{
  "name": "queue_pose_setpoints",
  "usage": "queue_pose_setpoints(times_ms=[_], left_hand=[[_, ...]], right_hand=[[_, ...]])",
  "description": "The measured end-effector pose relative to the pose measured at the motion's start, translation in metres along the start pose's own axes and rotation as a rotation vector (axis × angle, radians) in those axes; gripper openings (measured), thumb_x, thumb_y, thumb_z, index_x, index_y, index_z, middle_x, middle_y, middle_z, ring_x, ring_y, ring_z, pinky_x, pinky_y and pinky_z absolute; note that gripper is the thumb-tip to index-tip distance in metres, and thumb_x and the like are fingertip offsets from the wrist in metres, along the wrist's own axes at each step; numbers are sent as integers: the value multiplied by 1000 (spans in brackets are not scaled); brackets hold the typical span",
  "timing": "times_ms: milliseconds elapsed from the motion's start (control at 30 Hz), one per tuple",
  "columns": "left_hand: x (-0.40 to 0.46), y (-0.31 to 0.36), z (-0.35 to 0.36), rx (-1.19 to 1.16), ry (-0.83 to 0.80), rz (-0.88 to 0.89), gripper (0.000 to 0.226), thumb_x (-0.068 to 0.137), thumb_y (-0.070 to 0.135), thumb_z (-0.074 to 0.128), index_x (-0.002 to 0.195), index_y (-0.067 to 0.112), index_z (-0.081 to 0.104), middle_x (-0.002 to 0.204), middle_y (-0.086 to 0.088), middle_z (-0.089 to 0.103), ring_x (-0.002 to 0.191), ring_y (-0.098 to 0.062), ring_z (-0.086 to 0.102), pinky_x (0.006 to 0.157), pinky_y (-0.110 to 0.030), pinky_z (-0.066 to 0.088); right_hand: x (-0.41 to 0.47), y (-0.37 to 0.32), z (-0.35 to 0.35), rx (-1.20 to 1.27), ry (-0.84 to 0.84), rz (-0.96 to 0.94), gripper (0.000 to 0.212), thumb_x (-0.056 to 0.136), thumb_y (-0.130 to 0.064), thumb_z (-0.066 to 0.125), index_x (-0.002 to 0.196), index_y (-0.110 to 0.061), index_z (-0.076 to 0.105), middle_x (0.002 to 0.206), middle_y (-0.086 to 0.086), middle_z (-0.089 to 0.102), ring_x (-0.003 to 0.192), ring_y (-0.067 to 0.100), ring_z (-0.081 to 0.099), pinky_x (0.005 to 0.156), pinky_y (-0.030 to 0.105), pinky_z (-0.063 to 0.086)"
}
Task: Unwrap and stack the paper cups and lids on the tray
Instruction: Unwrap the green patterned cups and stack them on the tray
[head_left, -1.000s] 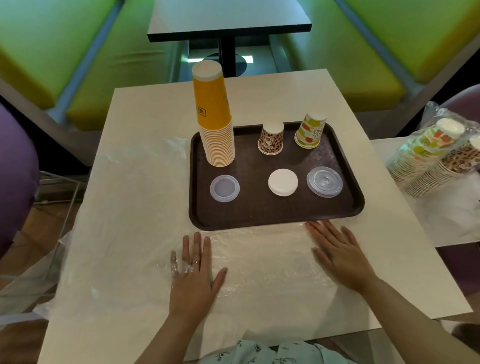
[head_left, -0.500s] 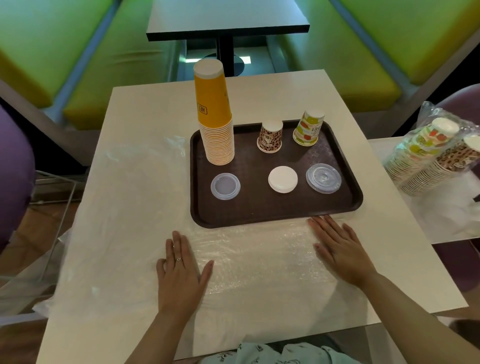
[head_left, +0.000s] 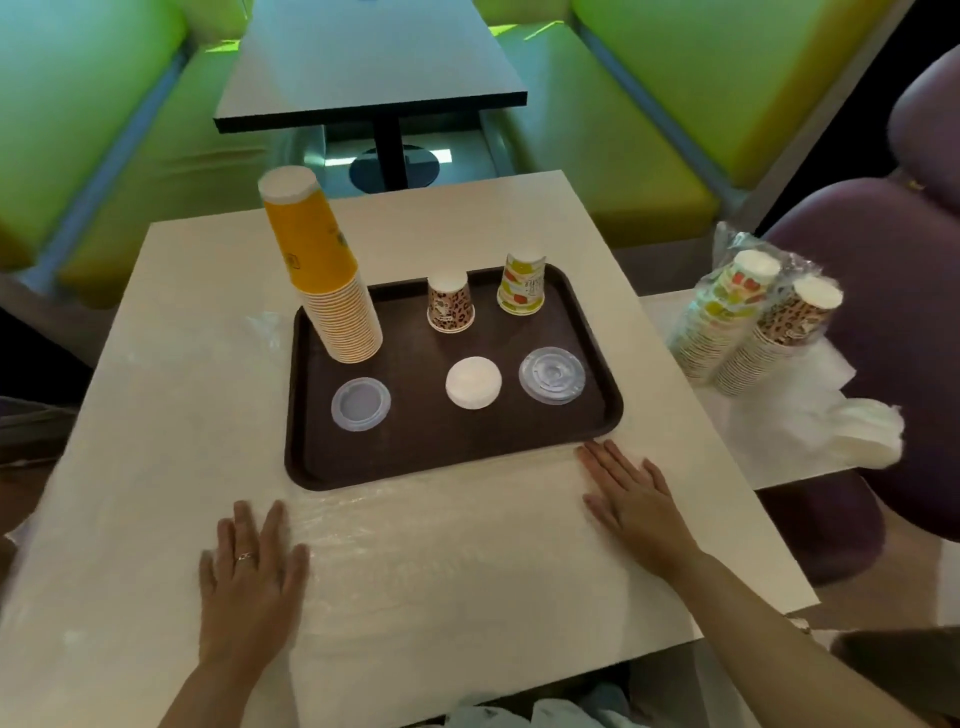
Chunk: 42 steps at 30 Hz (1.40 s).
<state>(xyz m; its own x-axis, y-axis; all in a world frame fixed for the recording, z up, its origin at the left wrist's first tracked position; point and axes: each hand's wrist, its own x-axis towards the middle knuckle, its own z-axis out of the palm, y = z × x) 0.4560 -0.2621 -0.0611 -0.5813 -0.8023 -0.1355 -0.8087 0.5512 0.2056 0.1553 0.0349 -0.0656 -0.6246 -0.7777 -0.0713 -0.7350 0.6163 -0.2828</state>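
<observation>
My left hand (head_left: 249, 566) has slid toward the tabletop's near left corner, smoothing the clear wrap (head_left: 441, 540) flat; my right hand (head_left: 631, 506) stays pressed at the tray's (head_left: 306, 467) near right corner, both with fingers straight, holding nothing. The orange cup stack (head_left: 324, 275), 2 single cups and 3 lids sit on the tray. 2 wrapped stacks (head_left: 748, 322) wait beyond the right edge, likely next.

Green booth seats (head_left: 649, 104) flank dark table (head_left: 374, 67); purple chair (head_left: 883, 332) right.

Pale table (head_left: 197, 291), brown tray (head_left: 441, 457), seemingly plastic film (head_left: 441, 525)
</observation>
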Motion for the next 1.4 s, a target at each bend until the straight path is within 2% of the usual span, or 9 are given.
queue_pose_setpoints(times_ms=[100,167,267,400,633,833,1000,1167,1400], left_hand=[[3,22,-16,-9,209,-18,51,96,34,42,134,0,45,137,-25,46,133,-42,35,107,-61,20],[3,51,-30,-26,379,82,47,91,32,39,117,-4,54,115,-28,58,113,-46,49,96,-58,31],[2,121,-49,-166,446,221,29,89,20,49,107,-2,57,102,-23,61,98,-42,53,87,-52,39],[0,226,-59,-382,329,305,27,87,7,62,113,4,57,113,-16,60,108,-29,52,87,-38,44],[14,367,-38,-688,153,538,28,93,14,56,120,10,51,115,2,53,105,-7,48,88,-15,35],[50,461,-11,-793,-91,482,54,87,17,64,135,19,40,137,1,43,122,-15,45,98,-28,40],[86,514,9,-802,-257,396,89,78,20,76,148,24,22,153,3,27,136,-17,32,111,-35,32],[103,543,19,-879,-444,461,97,70,14,81,146,21,22,130,16,39,111,5,40,88,-4,36],[123,562,46,-893,-502,409,95,66,19,85,139,25,24,125,7,51,111,-8,53,69,-7,48]], right_hand=[[-4,10,-16,124,222,-4,60,99,-51,17,132,-17,54,133,-2,56,122,10,51,105,35,22],[-2,16,-31,265,363,18,40,95,-36,36,118,-16,63,116,-2,64,105,10,58,97,33,34],[4,32,-58,521,464,117,27,91,-19,51,114,-15,64,108,-5,62,97,4,56,86,11,40],[18,60,-86,674,564,260,27,90,-4,55,114,-13,62,109,0,62,95,9,59,78,0,37],[50,109,-121,889,618,431,37,87,-3,56,122,-10,50,121,5,52,107,21,54,91,30,47],[73,140,-126,905,535,419,52,88,-8,58,136,-9,38,136,8,38,121,24,46,101,36,43],[86,154,-118,970,521,393,57,97,-16,49,147,-14,23,150,7,24,134,17,32,100,18,29],[94,161,-107,1035,500,359,57,100,-22,41,151,-17,15,155,2,19,140,9,22,98,1,23],[100,166,-101,1062,496,410,54,100,-28,39,149,-22,18,154,-1,17,130,-6,18,91,-7,18]])
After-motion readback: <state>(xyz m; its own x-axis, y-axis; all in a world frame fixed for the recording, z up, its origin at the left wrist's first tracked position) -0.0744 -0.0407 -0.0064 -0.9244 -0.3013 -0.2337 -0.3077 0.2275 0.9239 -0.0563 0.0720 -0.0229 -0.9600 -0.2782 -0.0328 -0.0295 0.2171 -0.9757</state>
